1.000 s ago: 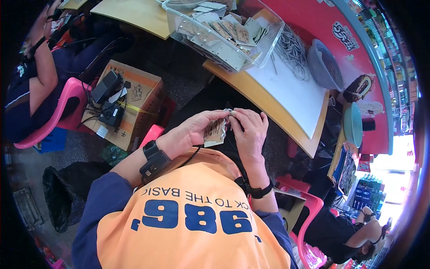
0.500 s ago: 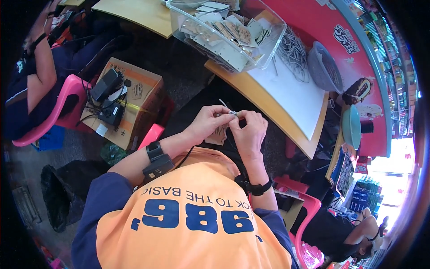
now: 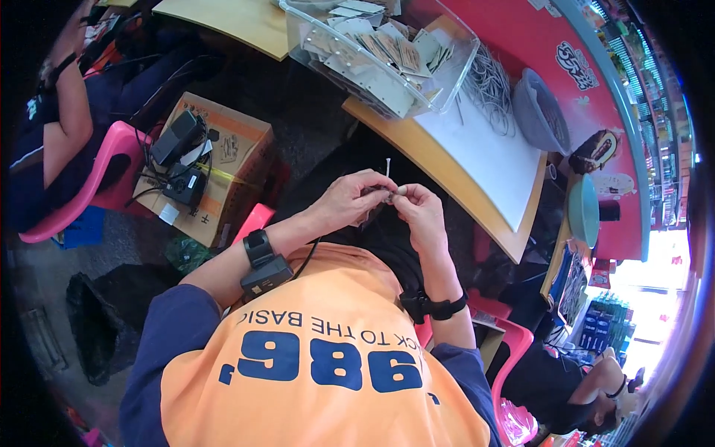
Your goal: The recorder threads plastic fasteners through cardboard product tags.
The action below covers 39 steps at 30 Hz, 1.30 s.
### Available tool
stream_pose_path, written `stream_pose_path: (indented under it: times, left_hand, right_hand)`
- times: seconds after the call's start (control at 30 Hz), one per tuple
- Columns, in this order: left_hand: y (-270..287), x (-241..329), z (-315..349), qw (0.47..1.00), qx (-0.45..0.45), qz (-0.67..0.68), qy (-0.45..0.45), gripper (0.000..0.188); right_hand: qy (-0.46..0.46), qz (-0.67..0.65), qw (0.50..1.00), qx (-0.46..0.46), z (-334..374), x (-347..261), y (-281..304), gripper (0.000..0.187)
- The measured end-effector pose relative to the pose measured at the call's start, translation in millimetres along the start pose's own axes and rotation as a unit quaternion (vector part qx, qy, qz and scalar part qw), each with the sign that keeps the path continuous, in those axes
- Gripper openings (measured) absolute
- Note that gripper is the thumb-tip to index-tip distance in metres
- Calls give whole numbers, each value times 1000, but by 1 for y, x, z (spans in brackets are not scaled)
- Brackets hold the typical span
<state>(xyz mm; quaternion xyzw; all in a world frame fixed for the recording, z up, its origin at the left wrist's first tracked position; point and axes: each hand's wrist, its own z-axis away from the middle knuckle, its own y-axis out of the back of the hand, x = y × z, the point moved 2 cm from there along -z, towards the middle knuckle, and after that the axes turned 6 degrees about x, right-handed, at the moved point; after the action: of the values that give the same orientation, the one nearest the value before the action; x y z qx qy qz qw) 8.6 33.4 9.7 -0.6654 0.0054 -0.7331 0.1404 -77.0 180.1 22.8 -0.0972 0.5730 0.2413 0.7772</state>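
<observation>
Above my lap, my left hand and my right hand meet with their fingertips pinched close together. A thin cord is gripped between them, and its pale end pokes up past my left fingers. Below my left fingers shows part of a small card, mostly covered by the hand. How the cord runs between my fingertips is too small to make out.
Beyond my hands, a table bears a clear plastic bin of cards, a heap of grey cords and a grey basket. At left, a cardboard box holds black devices. People sit at left and lower right.
The cord's pale end has swung from slanting left to standing upright. My left hand has turned over the card, which now shows less. My right hand has shifted slightly right.
</observation>
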Motion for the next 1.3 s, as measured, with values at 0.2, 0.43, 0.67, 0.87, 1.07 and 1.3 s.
stream_pose_path:
  times: [0.2, 0.43, 0.67, 0.87, 1.07, 1.3]
  left_hand:
    - [-3, -1, -1, 966, 56, -156, -196, 18]
    - [-9, -4, 3, 908, 5, -338, -246, 29]
    - [-11, -24, -1, 934, -46, -273, -227, 24]
    - [-11, -17, -2, 988, -113, -2, 101, 16]
    - [-24, 8, 4, 950, -166, 185, 189, 18]
    - [-41, 42, 13, 938, -261, 91, 209, 26]
  right_hand:
    - [26, -20, 999, 5, -2, 1, -2, 11]
    - [-124, -29, 989, -80, -1, -1, 26, 11]
    - [76, 382, 910, -144, 20, -8, 32, 28]
    - [30, 286, 945, -154, 28, -16, 46, 28]
    - [100, 133, 986, -23, 22, -23, 62, 18]
    - [166, -128, 975, 79, 43, -42, 77, 10]
